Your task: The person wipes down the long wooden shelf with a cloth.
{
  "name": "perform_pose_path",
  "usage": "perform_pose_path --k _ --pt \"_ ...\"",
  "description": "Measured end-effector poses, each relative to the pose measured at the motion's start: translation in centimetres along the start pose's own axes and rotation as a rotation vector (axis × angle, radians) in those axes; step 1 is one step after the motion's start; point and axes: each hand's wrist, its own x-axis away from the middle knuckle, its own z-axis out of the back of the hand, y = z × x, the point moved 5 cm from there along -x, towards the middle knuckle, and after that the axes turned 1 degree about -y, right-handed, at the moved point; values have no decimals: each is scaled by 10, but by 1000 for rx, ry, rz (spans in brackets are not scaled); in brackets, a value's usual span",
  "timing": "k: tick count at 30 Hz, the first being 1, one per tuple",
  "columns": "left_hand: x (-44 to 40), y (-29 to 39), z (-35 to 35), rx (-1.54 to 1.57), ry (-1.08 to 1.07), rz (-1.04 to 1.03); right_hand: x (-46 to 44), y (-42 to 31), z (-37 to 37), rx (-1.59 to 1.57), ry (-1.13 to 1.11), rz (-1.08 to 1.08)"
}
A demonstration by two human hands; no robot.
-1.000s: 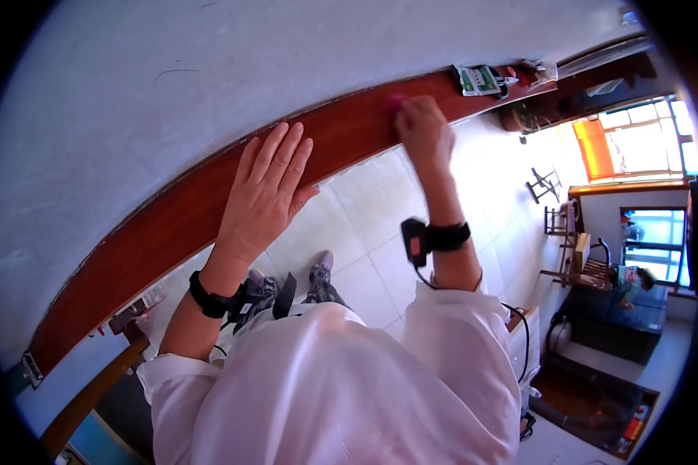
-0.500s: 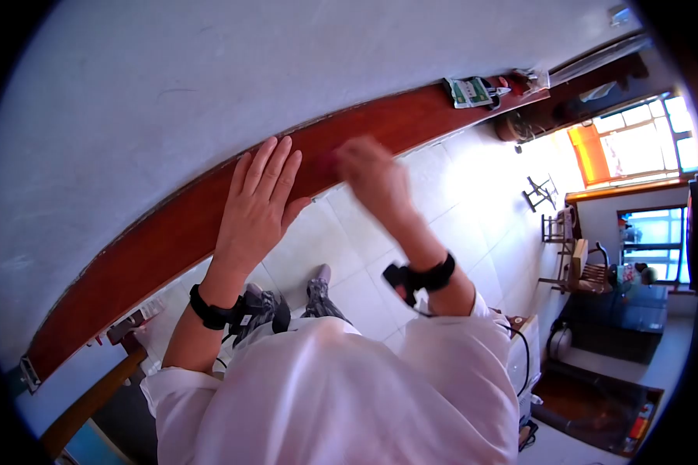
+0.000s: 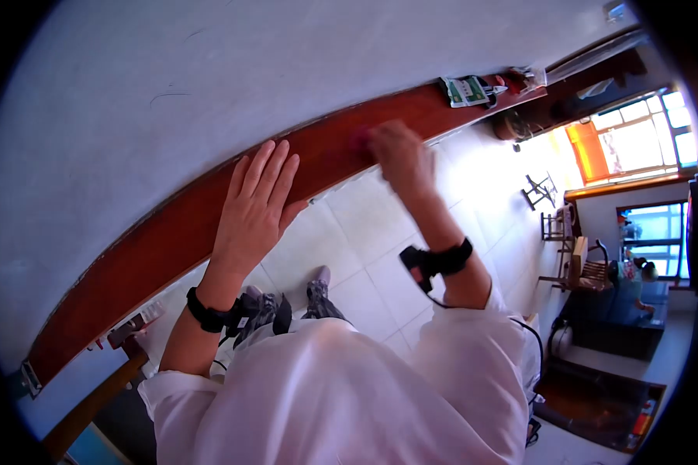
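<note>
A long reddish-brown wooden ledge (image 3: 180, 208) runs along the white wall. On it my left hand (image 3: 257, 194) lies flat, fingers stretched out and slightly apart, holding nothing. My right hand (image 3: 402, 159) is farther along the ledge, smeared by motion, with its fingers closed. A small dark pink thing (image 3: 361, 139) shows at the fingertips against the wood; blur hides what kind it is. Each wrist wears a black strap.
At the ledge's far end lie a green and white packet (image 3: 465, 91) and several small items. Below are a tiled floor (image 3: 368, 225), my feet, a folding stand (image 3: 540, 192) and a wooden chair (image 3: 595, 271). A person (image 3: 642, 273) is near the far window.
My right hand has slid along the ledge to the right, toward the packet, with the pink thing. My left hand stays nearly where it was.
</note>
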Motion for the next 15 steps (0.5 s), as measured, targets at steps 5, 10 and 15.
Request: perform_pose_path --k 5,10,15 --pt "2 -2 1 14 12 18 8 6 -2 47 14 43" --pt "-1 -3 0 11 5 20 4 -14 9 -48 -7 35" --pt "0 -3 1 23 -1 21 -7 -11 3 11 -47 -53"
